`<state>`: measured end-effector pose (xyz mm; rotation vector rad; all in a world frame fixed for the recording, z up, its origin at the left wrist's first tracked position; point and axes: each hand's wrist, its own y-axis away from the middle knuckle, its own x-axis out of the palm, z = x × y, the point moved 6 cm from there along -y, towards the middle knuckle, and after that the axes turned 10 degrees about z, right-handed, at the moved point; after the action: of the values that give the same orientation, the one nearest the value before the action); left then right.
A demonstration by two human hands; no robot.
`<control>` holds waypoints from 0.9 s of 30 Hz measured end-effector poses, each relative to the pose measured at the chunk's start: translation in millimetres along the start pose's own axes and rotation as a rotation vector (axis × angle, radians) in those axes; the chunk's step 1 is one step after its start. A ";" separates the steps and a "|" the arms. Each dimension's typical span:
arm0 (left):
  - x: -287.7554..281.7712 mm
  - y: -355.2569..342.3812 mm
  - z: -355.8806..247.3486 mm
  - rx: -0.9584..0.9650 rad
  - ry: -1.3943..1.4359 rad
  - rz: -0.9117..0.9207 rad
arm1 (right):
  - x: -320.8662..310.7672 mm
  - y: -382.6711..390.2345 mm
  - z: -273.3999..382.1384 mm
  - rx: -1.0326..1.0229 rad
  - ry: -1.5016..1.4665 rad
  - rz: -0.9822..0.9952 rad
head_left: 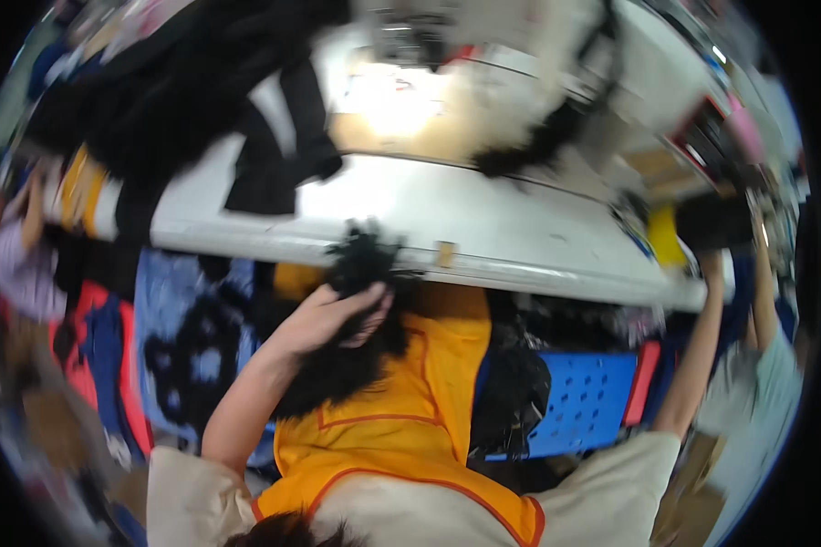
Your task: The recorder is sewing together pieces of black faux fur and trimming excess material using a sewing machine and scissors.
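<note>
My left hand (337, 319) is closed round a bunch of black fluffy trim (367, 260) in front of the table's near edge. The bunch sticks out above the fist, and more of it hangs down over my orange apron (383, 392). Far to the right my right arm stretches out, and my right hand (713, 263) is at a dark flat piece (716, 221) by the table's right end. Its fingers are hidden and blurred there, so whether it grips that piece does not show.
A white sewing table (410, 201) spans the view, with a lit machine area. Black fabric (182, 91) is heaped on its left; a fluffy black strip (538, 146) lies right. A blue perforated crate (584, 401) stands below. Other people are at both sides, including a purple sleeve (23, 264).
</note>
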<state>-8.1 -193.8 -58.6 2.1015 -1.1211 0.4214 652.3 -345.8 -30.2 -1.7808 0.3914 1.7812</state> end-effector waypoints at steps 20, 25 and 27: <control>52.1 -31.9 40.5 0.365 -0.368 0.375 | -63.2 241.3 177.8 0.035 -0.834 0.073; 87.2 -33.4 61.5 0.342 -1.187 0.359 | 12.7 332.5 325.2 0.058 -1.376 0.367; 84.8 -30.1 65.1 0.332 -1.338 0.281 | 23.9 334.9 350.2 0.219 -1.322 0.431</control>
<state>62.2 -279.2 -68.6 2.4855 -2.1752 -0.9129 174.6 -399.1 -96.2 -0.1215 0.3656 2.6151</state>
